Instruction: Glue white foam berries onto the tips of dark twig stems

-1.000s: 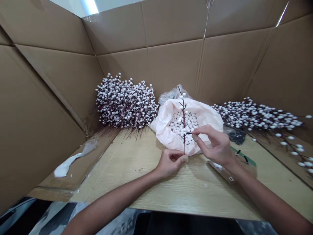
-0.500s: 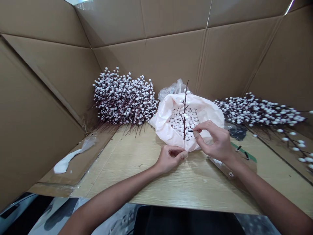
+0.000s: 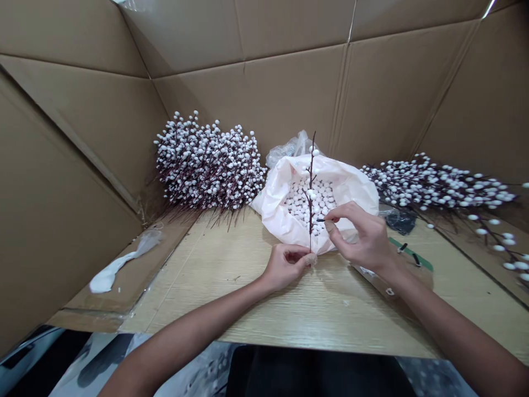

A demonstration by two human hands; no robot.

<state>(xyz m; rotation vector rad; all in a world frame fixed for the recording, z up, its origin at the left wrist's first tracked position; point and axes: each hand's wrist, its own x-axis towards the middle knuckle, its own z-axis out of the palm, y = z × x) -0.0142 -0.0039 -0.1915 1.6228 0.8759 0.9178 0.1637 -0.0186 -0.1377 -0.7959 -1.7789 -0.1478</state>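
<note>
My left hand (image 3: 289,267) pinches the lower end of a thin brown artificial twig (image 3: 311,212), holding it upright. A few white berries sit on the twig's upper part. My right hand (image 3: 361,237) is closed, thumb against forefinger, on a small dark thin piece (image 3: 321,220) whose tip points at the twig's lower stem; I cannot tell whether it touches. Tape or a covering shows on the thumb tips. Behind the twig lies an open pale plastic bag (image 3: 278,212) full of loose white berries (image 3: 320,198).
A thick bundle of white-berry stems (image 3: 210,160) lies at back left, another bundle (image 3: 438,184) at back right. By my right forearm is a cardboard piece (image 3: 421,278) with a green edge and dark clips. A white plastic strip (image 3: 111,275) lies left. Cardboard walls (image 3: 289,94) surround the table.
The view has shifted very slightly. Both hands keep their grips, and the dark piece stays by the twig's stem.
</note>
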